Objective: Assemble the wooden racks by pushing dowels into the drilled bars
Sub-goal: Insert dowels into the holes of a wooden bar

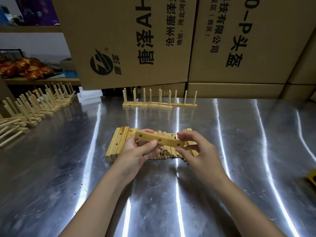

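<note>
Two large cardboard boxes (136,40) stand behind the steel surface (239,151); three assembled racks (159,104) stand in a row at its far edge; the left hand (135,151) and right hand (198,151) each grasp one end of one three-hole bar (167,141), held above the dowel pile (164,155).

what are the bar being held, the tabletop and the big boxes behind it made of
Bar: pale, unfinished-looking wood, with visible grain and three drilled holes.
Tabletop: probably stainless steel, shiny, with streaked light reflections.
Boxes: brown cardboard, matte, with black print.
</note>
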`<state>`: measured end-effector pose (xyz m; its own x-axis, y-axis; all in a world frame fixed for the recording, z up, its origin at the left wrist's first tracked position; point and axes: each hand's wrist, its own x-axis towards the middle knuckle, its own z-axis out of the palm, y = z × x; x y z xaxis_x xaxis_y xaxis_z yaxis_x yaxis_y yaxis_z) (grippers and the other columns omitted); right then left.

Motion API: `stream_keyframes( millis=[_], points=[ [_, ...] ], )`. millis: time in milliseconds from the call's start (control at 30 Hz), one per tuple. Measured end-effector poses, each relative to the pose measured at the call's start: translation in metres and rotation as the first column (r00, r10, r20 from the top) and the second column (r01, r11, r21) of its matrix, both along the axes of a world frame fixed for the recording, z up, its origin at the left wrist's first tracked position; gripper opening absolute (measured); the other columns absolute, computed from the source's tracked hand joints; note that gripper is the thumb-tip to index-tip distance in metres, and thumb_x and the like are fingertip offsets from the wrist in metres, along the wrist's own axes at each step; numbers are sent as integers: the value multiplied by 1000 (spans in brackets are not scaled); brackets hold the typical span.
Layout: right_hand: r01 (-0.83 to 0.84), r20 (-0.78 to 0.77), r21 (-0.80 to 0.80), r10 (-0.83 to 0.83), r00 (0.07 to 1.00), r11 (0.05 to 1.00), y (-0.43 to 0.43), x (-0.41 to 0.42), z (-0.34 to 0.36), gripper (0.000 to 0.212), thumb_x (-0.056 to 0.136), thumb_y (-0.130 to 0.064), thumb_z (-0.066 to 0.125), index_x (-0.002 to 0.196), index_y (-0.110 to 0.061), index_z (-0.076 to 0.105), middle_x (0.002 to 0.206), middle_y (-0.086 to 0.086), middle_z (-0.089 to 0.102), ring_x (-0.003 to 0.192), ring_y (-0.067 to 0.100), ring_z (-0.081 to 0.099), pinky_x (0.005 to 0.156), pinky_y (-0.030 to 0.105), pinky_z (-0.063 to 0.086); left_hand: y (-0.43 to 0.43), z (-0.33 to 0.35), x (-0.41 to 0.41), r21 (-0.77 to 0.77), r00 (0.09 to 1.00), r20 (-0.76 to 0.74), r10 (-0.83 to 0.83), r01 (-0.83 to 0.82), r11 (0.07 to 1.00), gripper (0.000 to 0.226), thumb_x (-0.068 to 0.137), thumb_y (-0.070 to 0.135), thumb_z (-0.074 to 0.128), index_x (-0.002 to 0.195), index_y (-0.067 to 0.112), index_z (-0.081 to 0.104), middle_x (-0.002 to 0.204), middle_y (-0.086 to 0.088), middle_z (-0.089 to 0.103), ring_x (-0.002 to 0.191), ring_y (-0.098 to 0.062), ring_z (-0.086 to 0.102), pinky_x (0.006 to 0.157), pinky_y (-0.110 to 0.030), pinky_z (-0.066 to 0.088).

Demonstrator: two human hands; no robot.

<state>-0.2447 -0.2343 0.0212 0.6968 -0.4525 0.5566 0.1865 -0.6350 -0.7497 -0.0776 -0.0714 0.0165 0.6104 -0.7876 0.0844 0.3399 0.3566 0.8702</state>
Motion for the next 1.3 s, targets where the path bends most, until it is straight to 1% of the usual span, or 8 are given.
stream_keyframes(
  millis=[100, 167, 267, 333, 533, 667, 967, 1300],
  points=[
    [-2, 2, -34, 2, 1000, 999, -4, -1, -1, 41, 93, -8, 80, 127, -28, 68, 117, -14, 73, 118, 14, 69, 95, 30, 56, 1, 1, 0, 45, 997, 61, 40, -43, 998, 38, 81, 17, 91, 115, 24, 74, 124, -16, 76, 114, -40, 74, 83, -36, 65],
    [17, -16, -92, -19, 1000, 996, -9, -4, -1, 38, 96, -12, 77, 128, -29, 67, 118, -15, 73, 119, 10, 68, 97, 27, 53, 7, 6, 3, 120, 941, 293, 171, -213, 970, 36, 83, 24, 91, 113, 26, 70, 114, -7, 80, 104, -30, 78, 80, -37, 66],
    [25, -87, -152, -38, 995, 988, -18, -10, 1, 40, 96, -19, 77, 130, -37, 65, 116, -17, 74, 119, 7, 67, 97, 20, 47, 19, 8, 14, 122, 579, 781, 234, -509, 852, 12, 90, 28, 85, 92, 29, 73, 94, 10, 77, 93, -12, 74, 74, -19, 55],
    [24, -137, -191, -51, 989, 981, -23, -12, 0, 42, 95, -19, 79, 129, -40, 66, 112, -20, 74, 118, 5, 66, 96, 17, 45, 24, 8, 18, 107, 436, 878, 196, -580, 808, 11, 93, 30, 80, 84, 30, 73, 88, 14, 74, 90, -10, 71, 71, -19, 49],
    [-80, -369, -325, -49, 928, 942, -30, -12, -12, 35, 92, -36, 81, 123, -46, 67, 111, -33, 69, 123, -6, 57, 108, 35, 42, 25, 5, 18, 69, 376, 895, 240, -647, 759, 15, 96, 30, 77, 82, 29, 70, 84, 15, 70, 88, -9, 68, 71, -30, 52],
    [-59, -358, -412, -102, 928, 909, -34, -13, -18, 38, 88, -56, 72, 124, -46, 65, 124, -33, 57, 131, -7, 43, 107, 29, 32, 20, 0, 16, 21, 245, 948, 205, -688, 725, 11, 96, 26, 75, 88, 32, 69, 90, 20, 68, 96, -6, 62, 82, -35, 52],
    [82, -262, -409, -203, 943, 909, -32, -7, -26, 14, 99, -35, 68, 113, -38, 69, 112, -23, 61, 121, 3, 48, 100, 38, 43, -11, -18, -11, -78, -142, 990, -15, -626, 776, 30, 87, 41, 82, 117, 34, 77, 113, 16, 66, 114, -11, 54, 94, -29, 41],
    [115, -204, -400, -210, 956, 909, -29, -7, -20, 15, 98, -35, 62, 108, -30, 72, 108, -19, 63, 114, 9, 52, 97, 43, 47, -25, -20, -16, -136, -203, 979, 7, -632, 763, 15, 86, 28, 86, 101, 28, 83, 101, 14, 73, 103, -14, 59, 85, -25, 31]
  ],
)
